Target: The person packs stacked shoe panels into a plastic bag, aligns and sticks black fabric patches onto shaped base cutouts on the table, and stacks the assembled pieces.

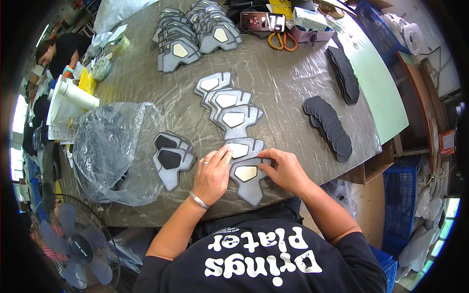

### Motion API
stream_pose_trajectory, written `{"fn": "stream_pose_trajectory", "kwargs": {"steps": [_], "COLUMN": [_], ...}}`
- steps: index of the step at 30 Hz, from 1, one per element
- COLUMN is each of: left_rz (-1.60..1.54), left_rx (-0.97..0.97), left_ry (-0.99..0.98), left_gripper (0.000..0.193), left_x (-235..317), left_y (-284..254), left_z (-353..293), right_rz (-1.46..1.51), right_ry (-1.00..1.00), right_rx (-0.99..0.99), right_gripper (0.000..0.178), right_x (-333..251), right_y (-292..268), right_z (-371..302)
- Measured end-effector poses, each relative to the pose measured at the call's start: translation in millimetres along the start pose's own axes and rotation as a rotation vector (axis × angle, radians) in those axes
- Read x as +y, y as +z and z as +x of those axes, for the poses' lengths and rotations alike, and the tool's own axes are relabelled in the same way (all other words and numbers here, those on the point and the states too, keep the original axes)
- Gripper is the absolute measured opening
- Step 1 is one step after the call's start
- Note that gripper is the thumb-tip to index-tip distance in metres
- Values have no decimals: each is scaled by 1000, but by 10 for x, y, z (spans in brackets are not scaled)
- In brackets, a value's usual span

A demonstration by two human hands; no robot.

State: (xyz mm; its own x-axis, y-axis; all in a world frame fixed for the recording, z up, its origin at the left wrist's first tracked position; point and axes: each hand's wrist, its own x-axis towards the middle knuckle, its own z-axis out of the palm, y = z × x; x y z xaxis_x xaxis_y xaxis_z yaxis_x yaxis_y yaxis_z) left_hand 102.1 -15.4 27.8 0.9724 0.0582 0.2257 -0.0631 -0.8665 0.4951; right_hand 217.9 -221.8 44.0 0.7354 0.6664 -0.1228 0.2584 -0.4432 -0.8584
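Observation:
In front of me, a column of overlapping grey cut-out panels point(235, 118) with cream patches runs away across the table. The nearest grey panel point(253, 189) lies flat, its narrow end toward me. My left hand point(213, 174) rests at the left edge of the near panels, fingers stretched out and touching the one just behind the nearest. At the right side, my right hand point(284, 169) pinches the nearest panel's upper edge between thumb and fingers. Left of my left hand lies a small pile of grey panels with black patches point(169, 158).
Stacked grey panels point(180, 51) stand at the far side. Two rows of black pieces point(327, 128) lie on the right. A clear plastic bag point(115, 151) covers the left edge, above a fan point(78, 246). Orange-handled scissors point(282, 42) and a phone point(263, 22) lie beyond. Another person point(66, 51) is far left.

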Motion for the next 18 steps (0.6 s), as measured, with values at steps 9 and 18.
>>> {"fn": "stream_pose_trajectory", "kwargs": {"steps": [9,18], "left_rz": [116,-48], "left_rx": [-89,-84], "left_ry": [90,171], "left_gripper": [46,48], "left_x": [146,421], "left_y": [-13,-25], "left_z": [-377,9], "right_rz": [-417,-589], "right_ry": [-136,138], "right_rx": [645,581], "right_gripper": [27,30], "right_x": [259,676], "right_y": [-485,-1333], "right_z": [-413,-790]}}
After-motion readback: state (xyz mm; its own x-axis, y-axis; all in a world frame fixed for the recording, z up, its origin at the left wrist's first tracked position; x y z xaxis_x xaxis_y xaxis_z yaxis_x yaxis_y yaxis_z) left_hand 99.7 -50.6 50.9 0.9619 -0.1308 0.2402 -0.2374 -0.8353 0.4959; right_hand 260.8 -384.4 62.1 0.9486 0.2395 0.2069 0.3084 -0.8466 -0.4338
